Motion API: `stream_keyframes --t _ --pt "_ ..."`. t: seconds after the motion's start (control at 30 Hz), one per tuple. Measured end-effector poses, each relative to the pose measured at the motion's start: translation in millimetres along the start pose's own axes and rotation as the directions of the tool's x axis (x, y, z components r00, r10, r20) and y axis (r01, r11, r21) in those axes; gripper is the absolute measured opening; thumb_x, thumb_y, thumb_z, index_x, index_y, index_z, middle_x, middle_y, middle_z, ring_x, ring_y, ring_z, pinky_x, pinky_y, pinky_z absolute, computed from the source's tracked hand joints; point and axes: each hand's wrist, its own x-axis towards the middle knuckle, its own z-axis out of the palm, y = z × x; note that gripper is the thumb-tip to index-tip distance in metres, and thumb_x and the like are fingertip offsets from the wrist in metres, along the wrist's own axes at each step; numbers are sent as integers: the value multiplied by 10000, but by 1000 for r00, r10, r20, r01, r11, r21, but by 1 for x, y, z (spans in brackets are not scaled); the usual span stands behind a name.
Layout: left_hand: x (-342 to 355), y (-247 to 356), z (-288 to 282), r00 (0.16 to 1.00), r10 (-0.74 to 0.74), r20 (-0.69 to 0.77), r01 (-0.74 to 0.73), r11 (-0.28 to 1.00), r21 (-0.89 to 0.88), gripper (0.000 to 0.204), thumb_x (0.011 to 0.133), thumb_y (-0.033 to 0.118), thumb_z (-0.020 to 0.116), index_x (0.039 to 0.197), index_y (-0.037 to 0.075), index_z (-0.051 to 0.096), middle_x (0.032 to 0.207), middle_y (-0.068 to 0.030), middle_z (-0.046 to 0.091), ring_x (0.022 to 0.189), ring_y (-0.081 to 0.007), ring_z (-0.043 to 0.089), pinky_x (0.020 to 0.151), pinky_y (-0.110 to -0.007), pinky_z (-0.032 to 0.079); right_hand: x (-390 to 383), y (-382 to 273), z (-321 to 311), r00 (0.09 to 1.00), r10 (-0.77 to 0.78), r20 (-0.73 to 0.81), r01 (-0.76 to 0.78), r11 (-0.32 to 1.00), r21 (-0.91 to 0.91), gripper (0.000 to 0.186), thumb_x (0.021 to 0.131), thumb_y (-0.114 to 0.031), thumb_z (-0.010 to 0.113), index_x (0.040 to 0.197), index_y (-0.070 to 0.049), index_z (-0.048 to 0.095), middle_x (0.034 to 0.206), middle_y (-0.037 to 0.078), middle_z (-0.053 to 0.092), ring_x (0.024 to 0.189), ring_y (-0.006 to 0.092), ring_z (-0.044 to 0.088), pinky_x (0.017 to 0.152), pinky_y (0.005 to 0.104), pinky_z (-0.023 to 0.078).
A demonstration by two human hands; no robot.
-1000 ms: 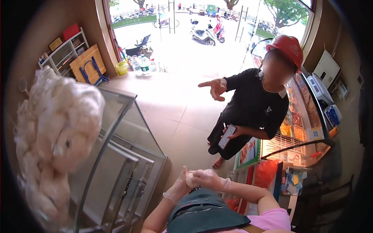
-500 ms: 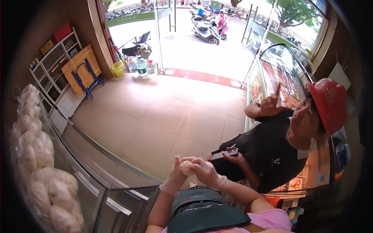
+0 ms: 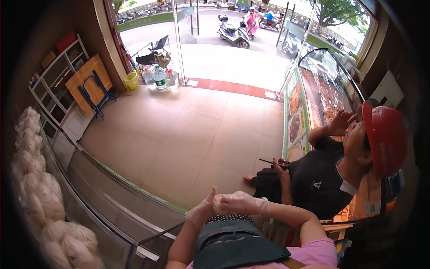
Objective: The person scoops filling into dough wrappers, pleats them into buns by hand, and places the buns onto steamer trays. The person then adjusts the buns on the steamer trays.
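Note:
Both my hands wear clear plastic gloves and meet in front of my dark green apron. Between them is a small pale round dough bun, mostly covered by the fingers. My left hand cups it from the left with the thumb pointing up. From the right, the fingers of my right hand close over its top and side. Clear bags of white buns are piled along the glass counter at my left.
A person in a red helmet stands close on my right, holding a phone by the glass display case. Glass counter panels curve along the left. Beyond the tiled floor stand water jugs and a folded wooden table.
My right hand has turned over the bun, its forearm now more level. The person's head turned toward the doorway, the raised finger gave way to a loose hand, and the phone tilted.

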Motion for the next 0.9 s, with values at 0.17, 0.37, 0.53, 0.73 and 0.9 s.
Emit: stream_keyframes --t 0.17,0.37,0.53,0.73,0.9 --pt "43 8 -3 985 -80 156 -59 686 725 637 1015 557 385 1431 76 427 1422 -90 466 1342 -242 440 1168 -531 309 -8 -34 -4 673 704 -228 -537 676 505 215 833 -64 721 1040 -56 665 940 115 668 788 263 701 624 333 573" --pt "88 45 -52 969 -62 237 -127 -955 269 820 948 720 357 1378 34 484 1369 -147 526 1296 -272 496 1120 -417 398 -46 -114 -30 283 853 -438 -815 455 359 225 757 -31 787 929 -63 646 855 119 641 745 294 672 633 352 548" --pt "85 78 -84 954 39 -297 282 -450 847 736 968 684 383 1358 72 509 1319 -94 539 1238 -205 505 1115 -351 386 -72 -178 -52 221 884 -412 -906 343 250 191 766 6 760 904 -76 656 829 112 628 738 300 668 640 359 546" --pt "95 105 -119 905 406 -125 408 -748 523 741 975 653 417 1353 23 519 1300 -106 571 1250 -187 504 1132 -312 359 -103 -231 -64 113 915 -387 -944 220 246 169 783 17 757 912 -42 665 861 122 638 757 305 668 649 353 551" --pt "103 124 -147 885 452 -113 434 -711 553 692 996 623 418 1299 18 563 1212 -100 614 1140 -177 556 1075 -297 409 -121 -249 -76 130 907 -400 -946 234 224 158 791 -9 754 914 -50 662 872 123 640 763 308 670 632 367 545"
